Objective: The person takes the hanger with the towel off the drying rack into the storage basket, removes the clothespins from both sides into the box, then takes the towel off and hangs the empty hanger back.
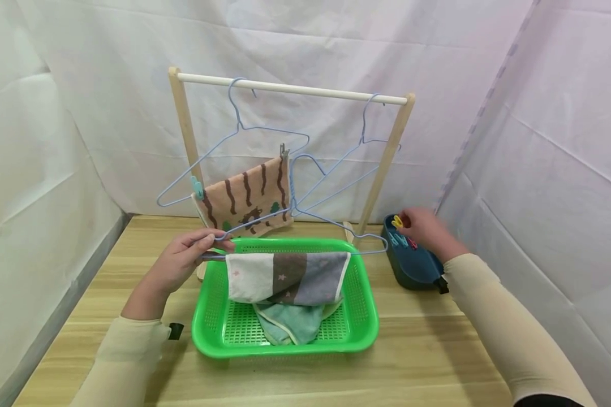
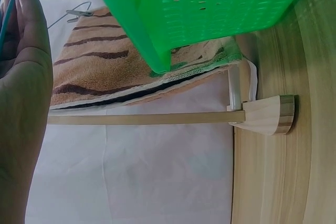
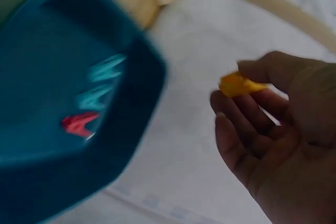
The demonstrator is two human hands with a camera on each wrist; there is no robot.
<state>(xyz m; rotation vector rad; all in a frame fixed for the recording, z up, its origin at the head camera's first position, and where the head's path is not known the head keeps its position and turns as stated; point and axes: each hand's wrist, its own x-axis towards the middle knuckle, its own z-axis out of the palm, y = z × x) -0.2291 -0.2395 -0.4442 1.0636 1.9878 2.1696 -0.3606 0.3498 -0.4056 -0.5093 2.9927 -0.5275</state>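
Observation:
My left hand [image 1: 185,254] grips the left end of a blue wire hanger [image 1: 331,219], holding it over the green basket. Draped over the hanger's lower bar is a small towel [image 1: 287,277] in white, brown and grey. Between thumb and fingers, my right hand [image 1: 427,229] pinches a yellow clothespin [image 3: 239,84] above the dark blue bin [image 1: 412,268]. Inside that bin lie light blue clothespins [image 3: 105,69] and a red clothespin [image 3: 80,123]. In the left wrist view, the left hand [image 2: 23,77] shows at the edge with part of the hanger.
A wooden rack with a white rod [image 1: 295,89] stands behind. From it hang other blue hangers [image 1: 371,121], one bearing a brown striped towel [image 1: 246,195] with clothespins at its corners. The green basket [image 1: 285,351] holds a teal cloth [image 1: 292,322]. White sheets surround the table.

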